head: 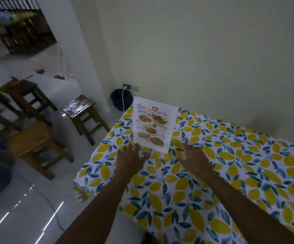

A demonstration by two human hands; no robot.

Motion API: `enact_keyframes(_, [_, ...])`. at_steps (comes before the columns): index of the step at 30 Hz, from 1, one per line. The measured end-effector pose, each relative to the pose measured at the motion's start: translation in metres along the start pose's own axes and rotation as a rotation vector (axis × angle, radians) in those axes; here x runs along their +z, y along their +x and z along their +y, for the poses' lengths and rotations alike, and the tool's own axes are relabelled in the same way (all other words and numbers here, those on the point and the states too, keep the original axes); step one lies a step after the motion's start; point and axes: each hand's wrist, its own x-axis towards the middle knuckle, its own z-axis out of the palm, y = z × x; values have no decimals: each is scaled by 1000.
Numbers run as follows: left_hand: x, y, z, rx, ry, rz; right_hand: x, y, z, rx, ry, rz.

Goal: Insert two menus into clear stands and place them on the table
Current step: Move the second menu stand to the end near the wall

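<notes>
A menu (pixel 152 124) with food pictures stands upright and slightly tilted near the far left corner of the table (pixel 230 164), which wears a lemon-print cloth. Its clear stand is hard to make out around the sheet. My left hand (pixel 129 158) hovers just below the menu's lower left corner, fingers spread, holding nothing. My right hand (pixel 193 158) is a little right of the menu's lower right corner, also spread and empty. Neither hand touches the menu. No second menu or stand is in view.
Several wooden stools (pixel 82 113) stand on the white tiled floor to the left. A dark bin (pixel 120 101) sits in the corner by the wall, with a white cable plugged into a socket (pixel 131 87) above it. A pale wall runs behind the table.
</notes>
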Motion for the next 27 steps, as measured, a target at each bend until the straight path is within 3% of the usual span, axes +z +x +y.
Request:
enact_keyframes(5, [20, 75, -55, -109, -24, -74, 22, 60, -20, 85, 281, -68])
enact_keyframes(9, [30, 132, -82, -116, -299, -266, 41, 90, -29, 103, 505, -74])
enact_keyframes(16, [25, 179, -75, 63, -595, -406, 38, 110, -35, 182, 463, -108])
enact_keyframes(20, [18, 202, -76, 121, -492, -487, 42, 118, -27, 211, 462, -127])
enact_keyframes(24, [14, 234, -92, 134, -549, -453, 33, 140, -36, 185, 475, -74])
enact_keyframes(27, [4, 271, -102, 238, -540, -391, 21, 170, -50, 201, 451, -19])
